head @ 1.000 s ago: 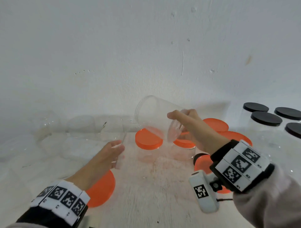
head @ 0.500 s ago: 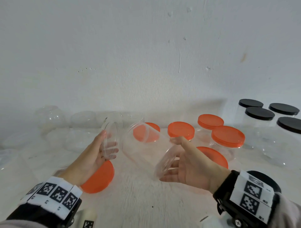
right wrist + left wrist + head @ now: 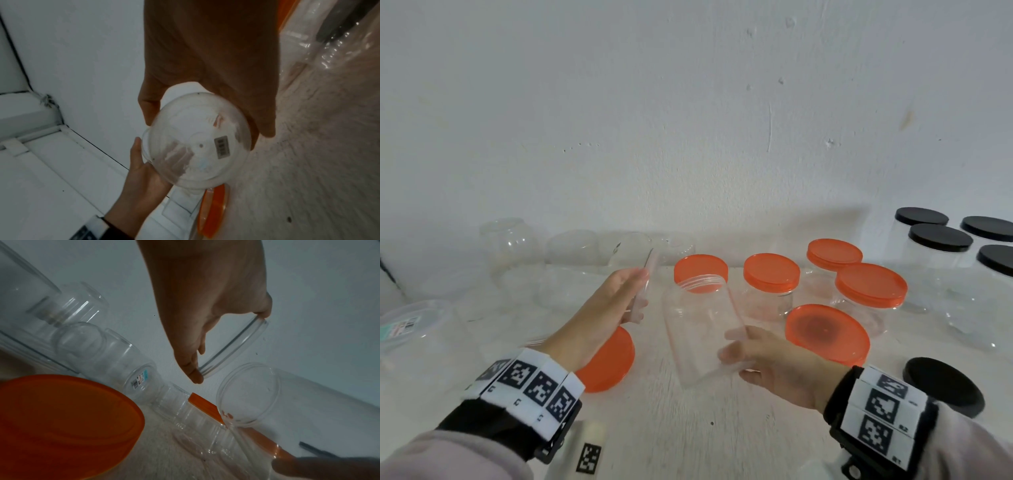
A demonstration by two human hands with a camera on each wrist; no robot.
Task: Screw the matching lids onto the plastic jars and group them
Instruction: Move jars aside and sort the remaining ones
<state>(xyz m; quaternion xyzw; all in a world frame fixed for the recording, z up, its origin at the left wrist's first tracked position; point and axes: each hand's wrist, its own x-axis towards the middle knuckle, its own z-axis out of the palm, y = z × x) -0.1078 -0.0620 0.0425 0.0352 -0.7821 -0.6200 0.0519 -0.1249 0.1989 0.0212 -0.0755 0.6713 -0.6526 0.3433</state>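
My right hand (image 3: 763, 359) grips the base of a clear, lidless plastic jar (image 3: 702, 329), held nearly upright above the table with its threaded mouth tilted away. Seen from the right wrist, the jar's bottom (image 3: 197, 142) carries a small barcode sticker. My left hand (image 3: 616, 301) pinches a clear round lid (image 3: 643, 284) on edge between thumb and fingers, just left of the jar's mouth and apart from it. In the left wrist view the clear lid (image 3: 234, 347) hangs above the jar's open mouth (image 3: 248, 395).
Orange-lidded jars (image 3: 770, 284) stand behind the held jar, black-lidded jars (image 3: 941, 250) at the far right. Loose orange lids (image 3: 606, 359) (image 3: 825, 332) and a black lid (image 3: 941, 387) lie on the table. Clear lidless jars (image 3: 571, 253) crowd the back left by the wall.
My right hand has swung the jar from lying sideways to nearly upright and brought it nearer. My left hand lifted the clear lid off the table and moved it beside the jar's mouth.
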